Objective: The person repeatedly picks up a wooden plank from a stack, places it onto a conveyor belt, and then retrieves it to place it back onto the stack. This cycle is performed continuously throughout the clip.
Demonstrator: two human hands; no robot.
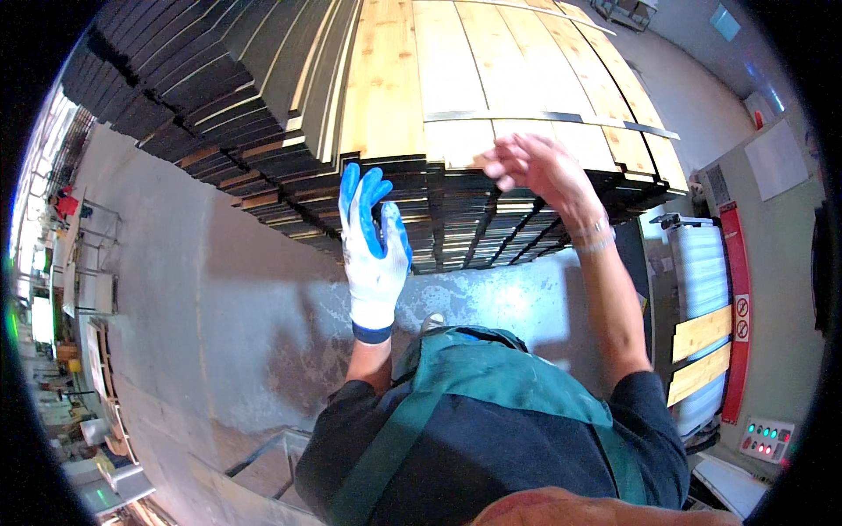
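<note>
My left hand (374,245), in a white work glove with blue-coated fingers, is held up before the front of a large stack of wooden boards (380,96). Its fingers are stretched and the thumb stands apart, with nothing in between. Bare and slightly blurred, my right hand (545,172) hovers over the stack's front edge, its fingers loosely bent and apart. No object shows in it; whether its fingertips touch a board I cannot tell. Light, wood-grained faces lie upward on top. Dark boards (272,61) stand on edge at the left of the stack.
Thin strips (535,116) lie across the light boards. At the right, two light planks (702,333) sit against a machine with pale rollers beside a red strip (735,289). A button panel (766,440) is at the lower right. Grey floor (237,324) extends left toward benches.
</note>
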